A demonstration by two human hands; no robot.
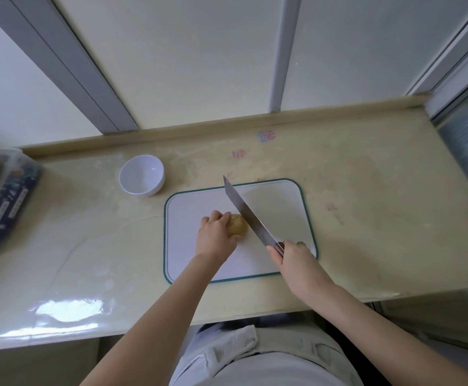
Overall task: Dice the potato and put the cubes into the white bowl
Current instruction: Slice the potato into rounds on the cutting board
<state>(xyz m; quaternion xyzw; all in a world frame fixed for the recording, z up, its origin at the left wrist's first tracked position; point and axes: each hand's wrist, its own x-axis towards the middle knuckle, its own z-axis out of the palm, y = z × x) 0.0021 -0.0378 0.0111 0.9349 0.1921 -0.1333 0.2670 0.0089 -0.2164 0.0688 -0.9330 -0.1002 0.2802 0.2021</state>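
Observation:
A brown potato point(239, 224) lies whole on the white cutting board point(277, 207) with a green rim. My left hand point(215, 232) grips the potato from its left side, fingers curled over it. My right hand point(288, 256) holds the handle of a long steel knife point(245, 211). The blade runs from the handle up and to the left, right beside the potato's right edge. The white bowl point(141, 175) stands empty on the counter, beyond the board's far left corner.
The beige counter point(366, 190) ends at a raised back ledge under windows. A dark blue box point(3, 204) sits at the left end. The counter's front edge lies close to my body.

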